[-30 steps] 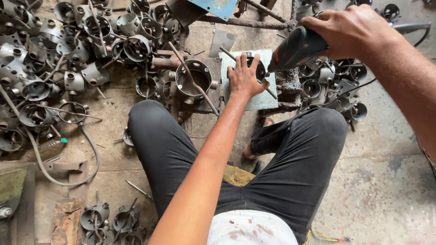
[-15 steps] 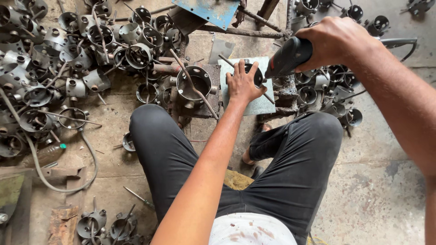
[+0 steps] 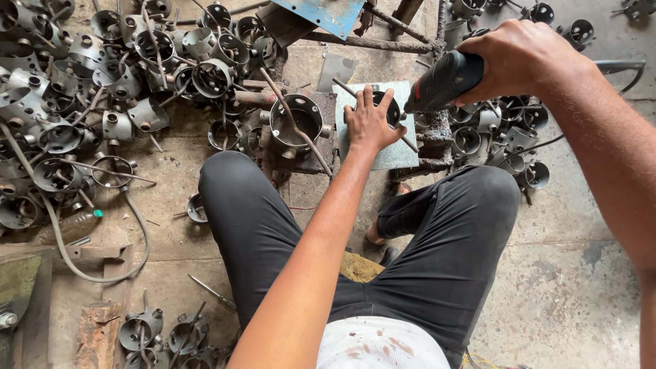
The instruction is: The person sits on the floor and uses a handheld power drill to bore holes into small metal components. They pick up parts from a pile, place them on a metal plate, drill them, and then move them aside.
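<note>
My left hand (image 3: 370, 121) presses down on a round metal cup part (image 3: 387, 107) that sits on a flat grey metal plate (image 3: 396, 154) between my knees. My right hand (image 3: 519, 58) grips a dark green power drill (image 3: 443, 82) with its nose tilted down toward that cup, just right of my left fingers. A thin metal rod (image 3: 408, 143) lies under the cup across the plate. I sit on the floor in black trousers, my knees spread to either side of the plate.
A large heap of round metal cup parts (image 3: 102, 75) covers the floor at the left and top. More cups (image 3: 502, 133) lie right of the plate. A bigger metal cup (image 3: 295, 123) with a rod stands left of the plate. A blue metal sheet (image 3: 328, 14) lies at the top.
My right hand has brought the drill down and leftward, closer to the cup under my left hand. My left hand has stayed pressed on the cup.
</note>
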